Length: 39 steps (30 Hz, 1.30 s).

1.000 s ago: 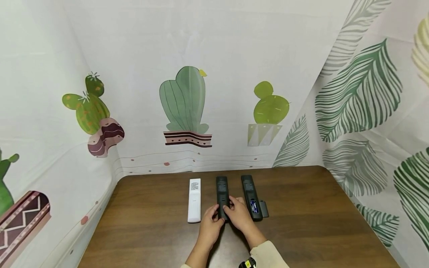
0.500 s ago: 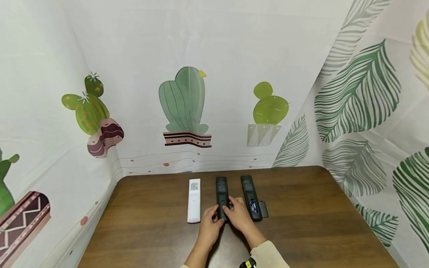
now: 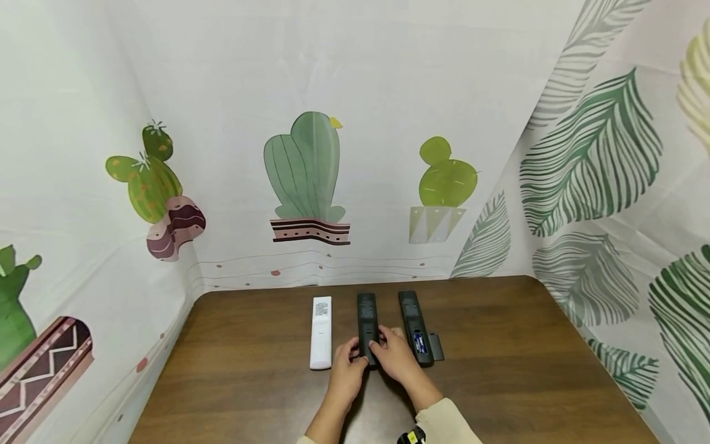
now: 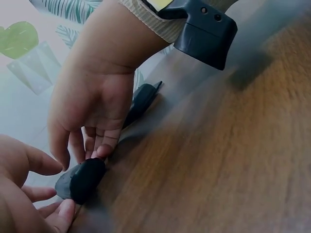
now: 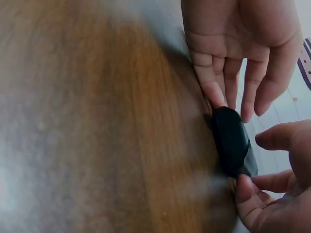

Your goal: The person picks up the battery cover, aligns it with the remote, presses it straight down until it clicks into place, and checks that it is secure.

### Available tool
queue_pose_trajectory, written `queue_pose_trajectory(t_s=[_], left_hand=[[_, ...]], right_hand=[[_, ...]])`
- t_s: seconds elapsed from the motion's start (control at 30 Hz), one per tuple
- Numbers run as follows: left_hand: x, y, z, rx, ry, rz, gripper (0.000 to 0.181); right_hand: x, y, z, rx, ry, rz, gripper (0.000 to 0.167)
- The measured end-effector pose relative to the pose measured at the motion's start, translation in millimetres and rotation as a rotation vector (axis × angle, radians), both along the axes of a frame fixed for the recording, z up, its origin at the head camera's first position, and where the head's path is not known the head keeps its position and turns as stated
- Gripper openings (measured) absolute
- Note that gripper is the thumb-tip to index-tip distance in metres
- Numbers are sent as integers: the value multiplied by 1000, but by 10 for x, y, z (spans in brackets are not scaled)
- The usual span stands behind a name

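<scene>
A black remote control lies back side up in the middle, between my two hands. My left hand holds its near left side, the thumb at the near corner. From the right, my right hand grips the same remote, its thumb on the back and its fingers along the edge. In the left wrist view the remote's near end shows between the fingertips of both hands. The right wrist view also shows this dark rounded end, with fingers touching both sides.
To the left lies a white remote control, back up. On the right, another black remote has its compartment uncovered, with blue batteries inside. Its battery cover lies beside it. A patterned cloth rises behind the wooden table.
The fingers and thumb of my left hand have shifted slightly at the remote's near end. My right hand and all three remotes look unmoved.
</scene>
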<state>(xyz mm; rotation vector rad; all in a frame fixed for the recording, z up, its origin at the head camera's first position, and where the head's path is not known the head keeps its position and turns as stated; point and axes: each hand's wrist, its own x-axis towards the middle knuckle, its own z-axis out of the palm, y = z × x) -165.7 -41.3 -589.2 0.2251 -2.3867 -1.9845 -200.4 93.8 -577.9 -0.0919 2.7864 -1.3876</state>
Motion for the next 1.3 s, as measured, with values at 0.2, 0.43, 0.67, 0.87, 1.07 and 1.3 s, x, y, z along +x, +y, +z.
queue_pose_trajectory(t_s=[0.2,0.43,0.67,0.87,1.07,1.3], left_hand=[[-19,9,28,38,5,36,50],[5,16,116,87,10,53,50],[11,31,216,205,39,-13,51],[28,69,285,238,44,-73,54],[61,99,345,298,20,-163,55],[73,142,382,319,-4,-248,56]], right_hand=[[29,-3,52,4,-28,13,57],[43,49,130,-59,-59,22,54],[67,120,208,-119,-23,39,44],[68,201,325,-140,40,15,37],[91,311,419,-180,69,-21,31],[116,439,450,-189,131,-57,28]])
